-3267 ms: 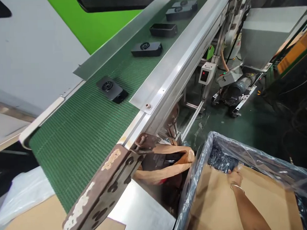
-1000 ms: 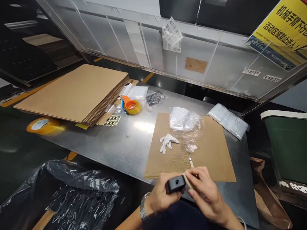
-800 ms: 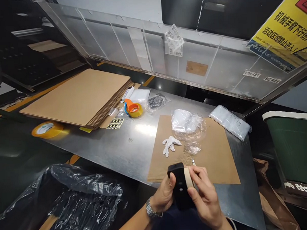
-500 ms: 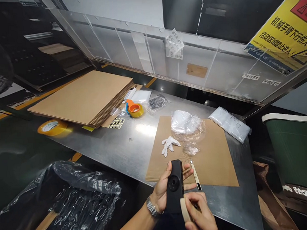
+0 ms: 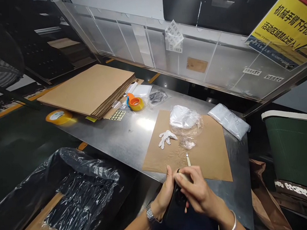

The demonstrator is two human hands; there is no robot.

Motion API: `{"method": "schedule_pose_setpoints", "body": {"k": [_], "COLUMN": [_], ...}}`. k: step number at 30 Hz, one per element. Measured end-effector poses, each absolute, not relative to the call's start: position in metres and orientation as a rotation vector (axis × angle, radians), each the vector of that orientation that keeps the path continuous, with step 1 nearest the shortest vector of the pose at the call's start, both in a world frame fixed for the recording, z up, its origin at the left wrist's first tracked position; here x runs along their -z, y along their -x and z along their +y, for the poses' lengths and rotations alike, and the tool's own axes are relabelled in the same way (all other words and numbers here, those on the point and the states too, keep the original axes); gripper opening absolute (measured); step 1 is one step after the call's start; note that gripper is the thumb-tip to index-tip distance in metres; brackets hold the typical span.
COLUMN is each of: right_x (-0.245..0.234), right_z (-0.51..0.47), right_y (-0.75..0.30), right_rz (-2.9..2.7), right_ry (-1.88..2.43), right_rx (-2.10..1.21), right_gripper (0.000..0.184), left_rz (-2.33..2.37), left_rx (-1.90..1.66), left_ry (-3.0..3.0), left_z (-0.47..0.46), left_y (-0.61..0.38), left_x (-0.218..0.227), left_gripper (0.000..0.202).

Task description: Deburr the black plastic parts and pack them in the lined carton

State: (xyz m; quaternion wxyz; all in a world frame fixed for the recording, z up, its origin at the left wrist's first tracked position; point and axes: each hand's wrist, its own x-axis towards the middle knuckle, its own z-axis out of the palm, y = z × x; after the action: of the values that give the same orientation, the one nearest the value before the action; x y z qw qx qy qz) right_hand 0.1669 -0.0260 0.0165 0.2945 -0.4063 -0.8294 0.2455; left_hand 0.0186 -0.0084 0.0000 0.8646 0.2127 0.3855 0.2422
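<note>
My left hand point(image 5: 163, 194) is wrapped round a black box-shaped object point(image 5: 180, 196) with a round dial-like part. The object stands tilted, low in the head view, and my hands cover most of it. My right hand point(image 5: 197, 189) pinches a beige strip or pad point(image 5: 186, 176) and presses it at the top end of the black object. Its exact kind is hidden by the fingers. Just beyond my right hand, a slim knife-like tool point(image 5: 188, 159) with a pale handle lies on the cardboard sheet point(image 5: 210, 153), its lower part covered by the hand.
On the cardboard lie white gloves point(image 5: 166, 138) and clear plastic bags point(image 5: 185, 117). The metal table point(image 5: 114, 140) also bears stacked cardboard point(image 5: 89, 88), a tape dispenser point(image 5: 135, 102) and a white packet point(image 5: 229, 120). A black-lined bin point(image 5: 83, 194) stands left, a green bin point(image 5: 290, 150) right.
My right hand has moved up with the beige piece, from the black object's lower side to its top end. The black object has tilted, and its broad face shows less.
</note>
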Motion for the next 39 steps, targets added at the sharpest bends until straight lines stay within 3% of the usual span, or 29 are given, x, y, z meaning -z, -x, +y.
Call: {"method": "schedule_pose_setpoints", "body": {"k": [3, 8, 14, 18, 26, 30, 34, 39], "right_x": [-0.016, -0.028, -0.015, 0.003, 0.0, 0.002, 0.008, -0.008], "right_z": [-0.024, -0.038, -0.059, -0.064, -0.066, -0.04, -0.016, -0.032], "right_y": [-0.172, -0.161, -0.162, -0.169, -0.16, -0.165, -0.166, -0.165], "right_rz": [-2.144, -2.19, -2.152, -2.064, -2.176, -2.194, -2.091, -2.216], "right_ry": [1.138, 1.129, 0.983, 1.057, 1.049, 1.172, 1.25, 1.099], "right_rx": [-0.65, -0.8, -0.859, -0.856, -0.699, -0.691, -0.659, -0.931], "right_gripper": [0.051, 0.05, 0.056, 0.056, 0.058, 0.054, 0.047, 0.048], "left_rz": [0.81, 0.875, 0.765, 0.706, 1.073, 1.026, 0.959, 0.98], "left_rx": [-0.38, -0.602, -0.383, -0.384, -0.769, -0.907, -0.955, -0.919], "left_ry": [-0.392, -0.049, 0.169, 0.229, 0.122, 0.081, 0.116, 0.192], "left_z": [-0.013, -0.003, 0.008, 0.009, 0.012, 0.003, 0.001, 0.015], "left_y": [-0.024, -0.035, -0.036, -0.035, -0.034, -0.041, -0.042, -0.032], "left_x": [0.003, 0.014, 0.02, 0.019, 0.018, 0.019, 0.02, 0.02], "left_gripper": [0.08, 0.047, 0.069, 0.069, 0.035, 0.013, 0.007, 0.013]}}
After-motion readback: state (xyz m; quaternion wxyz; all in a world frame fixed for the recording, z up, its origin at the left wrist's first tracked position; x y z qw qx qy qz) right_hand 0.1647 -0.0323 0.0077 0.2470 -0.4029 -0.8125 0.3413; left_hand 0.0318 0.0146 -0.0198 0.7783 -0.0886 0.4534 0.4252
